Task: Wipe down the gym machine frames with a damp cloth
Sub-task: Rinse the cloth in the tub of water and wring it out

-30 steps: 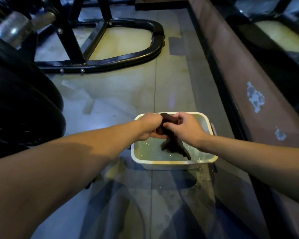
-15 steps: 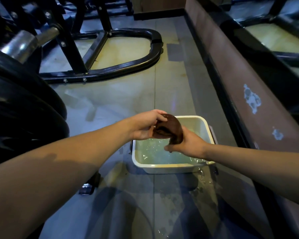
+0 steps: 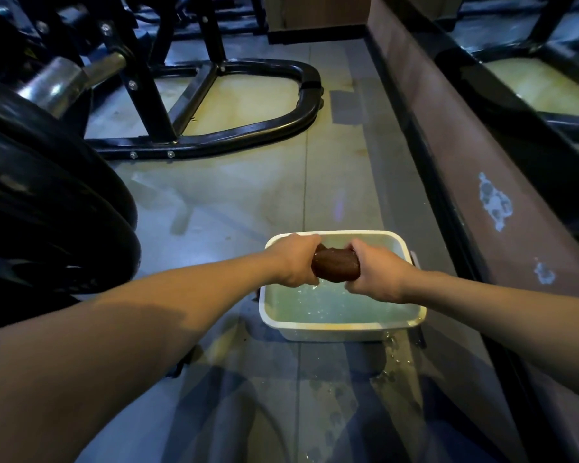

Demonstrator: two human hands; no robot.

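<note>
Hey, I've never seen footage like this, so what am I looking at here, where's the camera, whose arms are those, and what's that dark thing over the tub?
The camera is worn on a person's head, looking forward and down, so the two bare arms reaching in from the bottom are the wearer's own. The left hand and right hand each grip one end of a dark brown cloth, rolled into a tight sausage shape, as if being wrung. It is held just above a white plastic tub of water standing on the gym floor, with wet splashes beside it. Behind are the black tubular base of a gym machine frame and, at left, big black weight plates.
</note>
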